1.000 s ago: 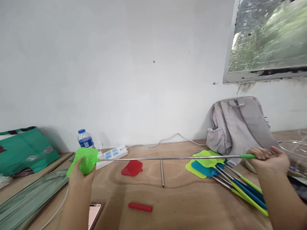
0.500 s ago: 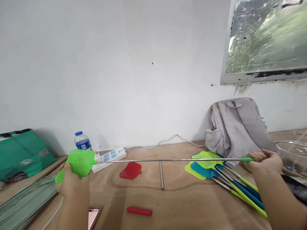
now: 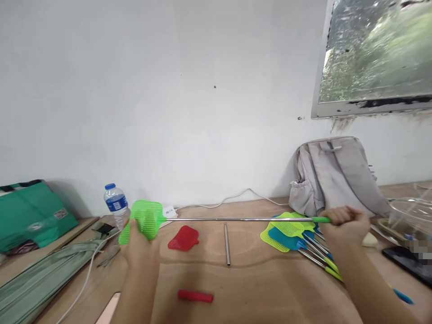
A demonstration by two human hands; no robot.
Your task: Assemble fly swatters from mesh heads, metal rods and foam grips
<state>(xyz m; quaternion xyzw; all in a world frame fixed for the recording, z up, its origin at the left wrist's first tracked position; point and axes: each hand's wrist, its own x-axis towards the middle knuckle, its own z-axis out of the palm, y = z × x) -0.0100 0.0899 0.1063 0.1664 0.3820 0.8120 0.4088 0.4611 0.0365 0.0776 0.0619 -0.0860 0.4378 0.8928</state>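
Observation:
A bright green fly swatter (image 3: 147,220) with a metal telescopic rod (image 3: 216,219) stretches level between my hands above the table. My left hand (image 3: 138,240) is closed on its mesh head, thumb in front. Around the green handle at the other end, the fingers of my right hand (image 3: 347,222) are wrapped. Below the rod lie a red swatter head (image 3: 184,238), a loose metal tube (image 3: 227,245) and a red handle grip (image 3: 195,296). Several yellow-green and blue fly swatters (image 3: 286,229) lie piled near my right forearm, which covers part of their handles.
A grey backpack (image 3: 334,175) leans on the wall behind the pile. At left are a water bottle (image 3: 115,200), a power strip (image 3: 169,211) mostly hidden, a green bag (image 3: 33,216) and a phone (image 3: 108,308). A black phone (image 3: 410,263) and a clear plastic container (image 3: 411,218) sit at right.
Both hands have moved inward, and the swatter's rod has become shorter as its sections slid together. The things lying on the table have stayed put.

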